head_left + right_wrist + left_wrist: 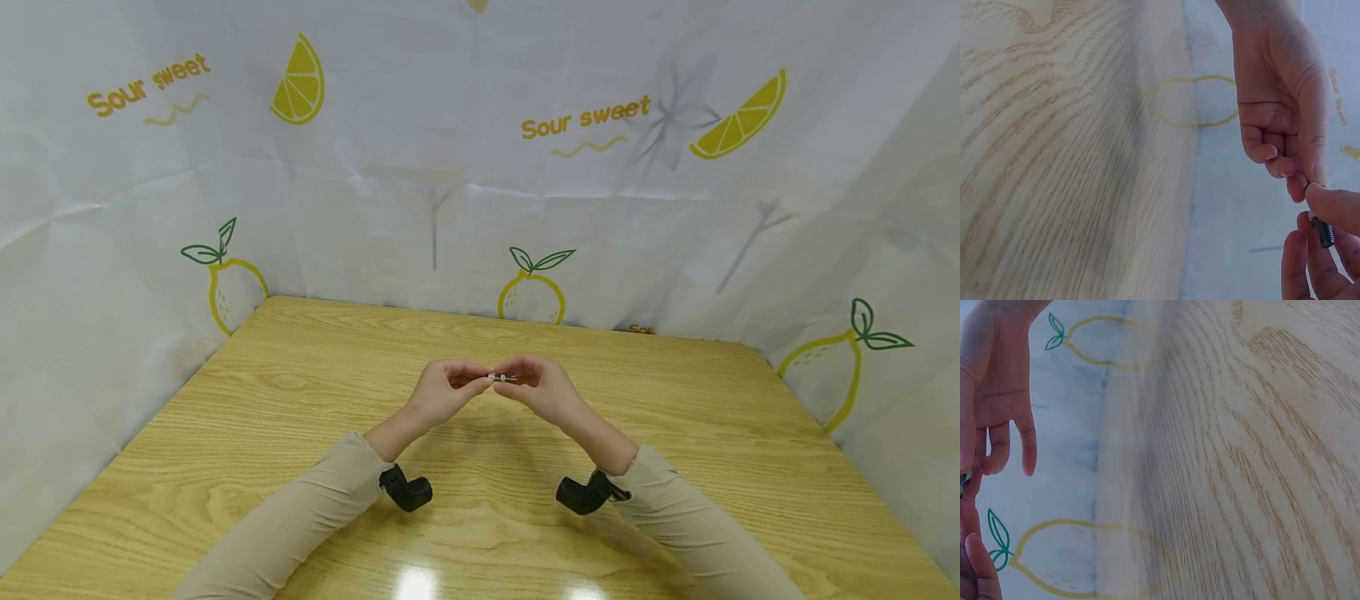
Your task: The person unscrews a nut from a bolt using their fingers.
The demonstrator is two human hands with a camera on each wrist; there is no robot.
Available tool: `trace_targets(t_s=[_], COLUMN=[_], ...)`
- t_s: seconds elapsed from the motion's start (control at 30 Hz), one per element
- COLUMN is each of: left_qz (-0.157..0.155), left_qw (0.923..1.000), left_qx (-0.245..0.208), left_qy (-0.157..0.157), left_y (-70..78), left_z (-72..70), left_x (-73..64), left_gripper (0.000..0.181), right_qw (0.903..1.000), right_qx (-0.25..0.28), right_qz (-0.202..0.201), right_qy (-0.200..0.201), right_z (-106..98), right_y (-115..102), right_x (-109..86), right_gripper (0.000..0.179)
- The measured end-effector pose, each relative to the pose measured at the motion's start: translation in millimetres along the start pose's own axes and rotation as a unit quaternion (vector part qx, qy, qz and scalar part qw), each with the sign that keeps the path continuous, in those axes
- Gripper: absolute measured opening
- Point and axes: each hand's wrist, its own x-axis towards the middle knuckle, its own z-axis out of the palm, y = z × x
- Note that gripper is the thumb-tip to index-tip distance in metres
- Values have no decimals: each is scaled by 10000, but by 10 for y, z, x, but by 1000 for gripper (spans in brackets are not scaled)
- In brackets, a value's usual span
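Note:
A small metal bolt (510,379) spans the gap between both hands, over the middle of the table. Its dark threaded end (1326,234) sticks out past the right thumb in the right wrist view, and pale bits show along its length from the head. Fingertips and thumb of the left hand (444,392) pinch it at its left end. Just beside them, the right hand (549,392) pinches it too, its fingertips meeting those of the left. Most of the bolt's left end is hidden behind fingers. Only a dark metal scrap of it shows at the left wrist view's edge.
The wood-grain table (337,350) spreads under both arms. A white cloth (375,208) printed with lemons and lettering hangs behind it and at its sides. Black wrist devices (408,490) sit below both beige sleeves (315,508).

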Motion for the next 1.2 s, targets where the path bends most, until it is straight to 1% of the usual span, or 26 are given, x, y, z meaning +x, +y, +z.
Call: trace_targets(t_s=[0.13,0.3,0.37,0.5,0.6,0.73,0.9,0.97,1.07,1.2], left_qz=[-30,-107,-97,-44,-56,-108,-191,-126,-76,-107], left_qw=[10000,9999,9999,10000,10000,9999,9997,9999,10000,9999], left_qx=[-29,-62,-48,-8,-4,-63,-129,-71,-3,5], left_qy=[1,-7,-18,-9,29,33,-15,4,45,44], left_y=[3,0,1,8,6,2,-13,-18,-12,1], left_z=[-1,4,1,-5,-5,-3,-3,-2,-4,-10], left_x=[-1,10,7,-5,-5,3,17,16,9,2], left_gripper=[25,24,24,24,24,24,23,23,23,24], right_qw=[10000,9998,9998,9999,9999,10000,10000,10000,10000,9999], right_qx=[-15,34,22,-80,-99,-13,26,12,27,40], right_qz=[-18,40,0,-42,-99,-34,44,60,24,-85], right_qy=[-18,-187,-198,-49,52,15,-58,-19,66,89], right_z=[2,4,3,-1,-3,-2,5,4,2,-2], right_y=[5,-2,3,10,11,0,-15,-19,-26,-24], right_x=[4,3,3,-2,-1,3,5,1,-6,-10], right_gripper=[33,32,30,26,29,33,30,27,25,31])
